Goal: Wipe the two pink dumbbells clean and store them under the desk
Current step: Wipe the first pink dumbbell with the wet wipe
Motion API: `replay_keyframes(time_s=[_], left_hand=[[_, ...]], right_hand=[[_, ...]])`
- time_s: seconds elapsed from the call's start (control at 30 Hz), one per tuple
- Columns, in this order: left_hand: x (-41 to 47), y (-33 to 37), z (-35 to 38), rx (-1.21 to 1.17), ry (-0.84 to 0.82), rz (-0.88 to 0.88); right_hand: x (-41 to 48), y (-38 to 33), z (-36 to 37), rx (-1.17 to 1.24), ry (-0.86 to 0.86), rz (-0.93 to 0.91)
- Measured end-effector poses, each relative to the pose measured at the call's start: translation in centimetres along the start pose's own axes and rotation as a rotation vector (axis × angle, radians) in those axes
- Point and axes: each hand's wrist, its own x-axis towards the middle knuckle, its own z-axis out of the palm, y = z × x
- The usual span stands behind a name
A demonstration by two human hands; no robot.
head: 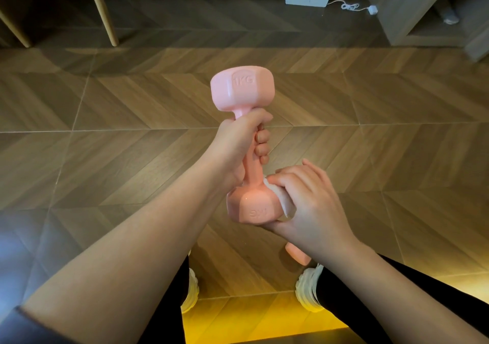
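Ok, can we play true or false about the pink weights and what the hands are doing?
1. The left hand grips the handle of the raised dumbbell. True.
2. The right hand holds nothing. False: it holds a white cloth against the dumbbell's lower head.
3. The second dumbbell lies on the floor near a white shoe. True.
4. The raised dumbbell's top head reads 5KG. False: it reads 1KG.

Count: two pink dumbbells, the held dumbbell (242,90) and the floor dumbbell (297,255); one white cloth (287,205); two hands, left hand (238,145), right hand (309,198); two white shoes (308,288).
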Motion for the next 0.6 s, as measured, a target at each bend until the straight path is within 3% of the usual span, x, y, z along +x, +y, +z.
replay_keyframes(time_s=[0.1,0.17,0.37,0.53,0.6], left_hand=[[-0.02,-0.40,0.05,0.024,-0.020,0.005],[-0.14,-0.61,0.20,0.031,-0.060,0.010],[-0.04,-0.23,0.29,0.002,-0.042,0.099],[-0.06,-0.83,0.08,0.019,0.008,0.109],[-0.07,-0.88,0.14,0.031,0.029,0.084]], right_hand=[[0.30,0.20,0.18,0.010,-0.186,0.061],[0.32,0.42,0.30,-0.038,-0.219,0.065],[-0.27,0.47,0.02,-0.054,0.111,0.012],[-0.23,0.28,0.27,-0.113,0.174,-0.008],[-0.20,0.20,0.38,-0.137,0.120,0.024]])
